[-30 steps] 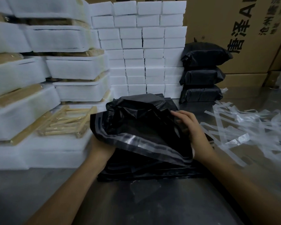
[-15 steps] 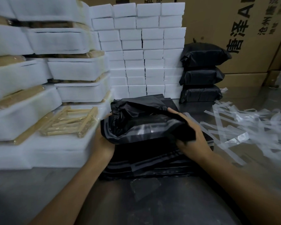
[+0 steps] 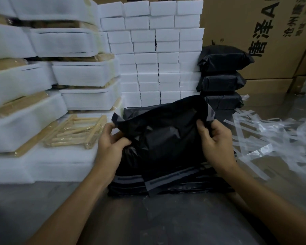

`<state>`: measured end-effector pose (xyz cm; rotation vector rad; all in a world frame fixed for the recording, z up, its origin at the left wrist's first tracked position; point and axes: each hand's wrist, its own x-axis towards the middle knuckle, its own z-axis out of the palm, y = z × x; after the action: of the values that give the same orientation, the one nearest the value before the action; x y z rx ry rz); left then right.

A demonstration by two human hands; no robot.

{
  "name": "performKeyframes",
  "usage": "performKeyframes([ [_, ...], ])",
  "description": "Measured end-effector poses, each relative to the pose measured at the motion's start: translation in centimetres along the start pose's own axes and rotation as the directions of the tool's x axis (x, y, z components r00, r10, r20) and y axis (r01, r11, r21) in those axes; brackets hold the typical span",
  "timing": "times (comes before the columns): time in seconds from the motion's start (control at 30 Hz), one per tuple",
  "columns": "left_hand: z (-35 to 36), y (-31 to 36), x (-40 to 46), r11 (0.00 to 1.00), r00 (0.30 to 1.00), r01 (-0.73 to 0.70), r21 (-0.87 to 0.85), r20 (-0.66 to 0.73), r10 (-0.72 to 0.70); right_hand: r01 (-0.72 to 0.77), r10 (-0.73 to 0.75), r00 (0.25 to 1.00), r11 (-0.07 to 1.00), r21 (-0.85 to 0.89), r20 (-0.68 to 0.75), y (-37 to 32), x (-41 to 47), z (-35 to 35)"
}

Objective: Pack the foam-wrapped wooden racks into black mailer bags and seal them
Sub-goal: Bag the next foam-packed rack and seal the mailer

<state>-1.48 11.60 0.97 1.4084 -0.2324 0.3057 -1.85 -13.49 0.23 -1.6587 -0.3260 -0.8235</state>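
Both hands, left hand (image 3: pixel 111 142) & right hand (image 3: pixel 214 138), pinch mailer bag (image 3: pixel 166 131) flap corners; film likely thin, slippery, so grip at edges.

Three sealed black plastic mailer bags (image 3: pixel 223 80) stand stacked beside the wall of small white foam blocks (image 3: pixel 155 50). One unwrapped pale wooden slatted rack (image 3: pixel 76 131) lies left of that wall.

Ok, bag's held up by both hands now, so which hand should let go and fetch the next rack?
Left, probably. The left hand grips the black mailer bag right beside the unwrapped wooden rack and foam-wrapped stacks. The right hand sits beside the peeled strips.
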Motion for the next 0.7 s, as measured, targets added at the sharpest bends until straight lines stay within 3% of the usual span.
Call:
performKeyframes([
  [0.13, 0.2, 0.8, -0.1, 0.996, 0.961, -0.087, 0.006, 0.265, 0.082, -0.014, 0.011, 0.999, 0.997, 0.071, 0.04, -0.9, 0.6, -0.7],
  [0.27, 0.0, 2.0, 0.3, 0.979, 0.965, -0.03, -0.201, 0.25, 0.081, -0.104, 0.099, 0.994, 0.986, 0.128, 0.047, -1.0, 0.8, -1.5],
  [0.37, -0.6, 2.5, 0.6, 0.952, 0.989, 0.044, -0.302, 0.146, 0.0, -0.244, 0.25, 0.968, 0.951, 0.191, -0.011, -1.2, 1.1, -1.9],
  [0.47, -0.6, 2.5, 0.7, 0.979, 0.998, 0.049, -0.2, -0.032, -0.056, -0.362, 0.381, 0.924, 0.901, 0.237, -0.035, -1.3, 1.4, -2.3],
  [0.63, -0.5, 2.7, 0.7, 0.998, 0.971, -0.062, -0.028, -0.233, 0.054, -0.407, 0.41, 0.91, 0.862, 0.302, 0.056, -2.6, 2.0, -3.1],
  [0.7, -0.5, 3.0, 0.6, 0.982, 0.943, -0.131, 0.134, -0.289, 0.165, -0.425, 0.423, 0.903, 0.86, 0.282, 0.072, -2.8, 2.2, -3.8],
])
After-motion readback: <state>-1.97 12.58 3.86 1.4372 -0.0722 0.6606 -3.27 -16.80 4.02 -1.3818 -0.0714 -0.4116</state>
